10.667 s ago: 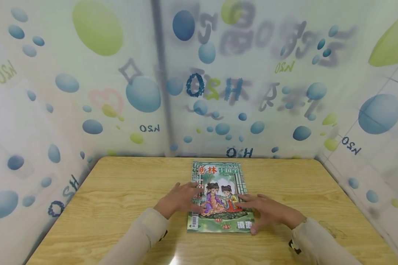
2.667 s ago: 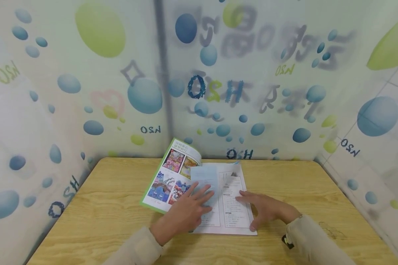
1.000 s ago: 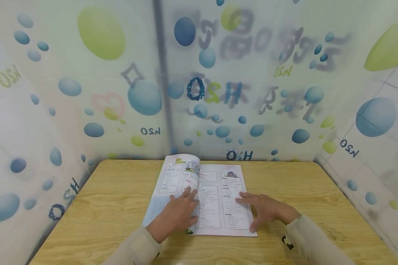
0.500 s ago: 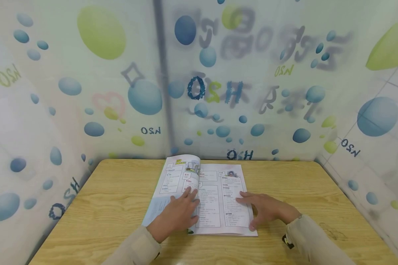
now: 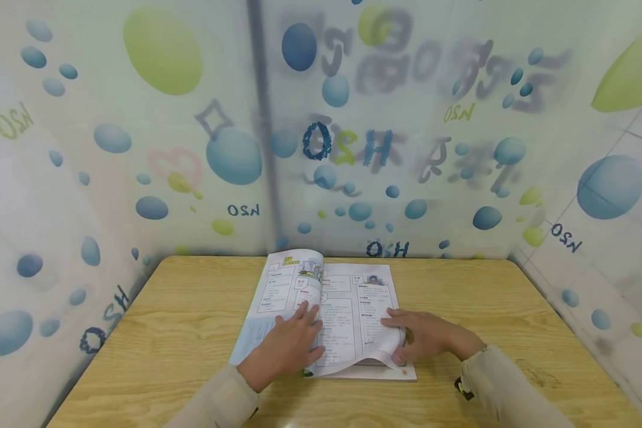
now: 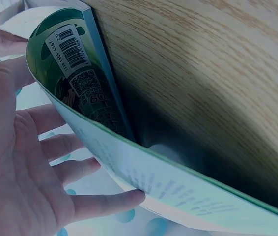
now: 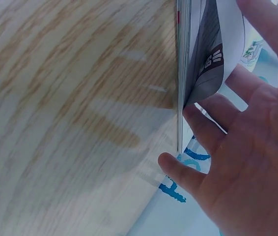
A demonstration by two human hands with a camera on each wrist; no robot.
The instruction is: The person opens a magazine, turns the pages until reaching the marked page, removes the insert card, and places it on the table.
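Observation:
An opened magazine (image 5: 337, 333) lies on the wooden table, printed columns on both pages. My left hand (image 5: 291, 342) rests with spread fingers on its turned-over left page (image 5: 270, 291), beside the fold. In the left wrist view that page and the green cover (image 6: 50, 37) with a barcode bow up from the table, my fingers against the page. At the right edge is my right hand (image 5: 428, 336), fingertips over the right page and thumb at its lower corner. There the page (image 5: 377, 345) bulges up; the right wrist view shows it curling (image 7: 212, 73) between thumb and fingers.
The wooden table (image 5: 182, 333) extends to both sides of the magazine. Behind it hangs a pale curtain (image 5: 192, 142) printed with blue and green bubbles and mirrored lettering. Similar panels stand at left and right.
The closed magazine has been opened and leaves turned to the left. In the last half second the right page's lower corner has lifted and buckled at my right thumb; my left hand stays put.

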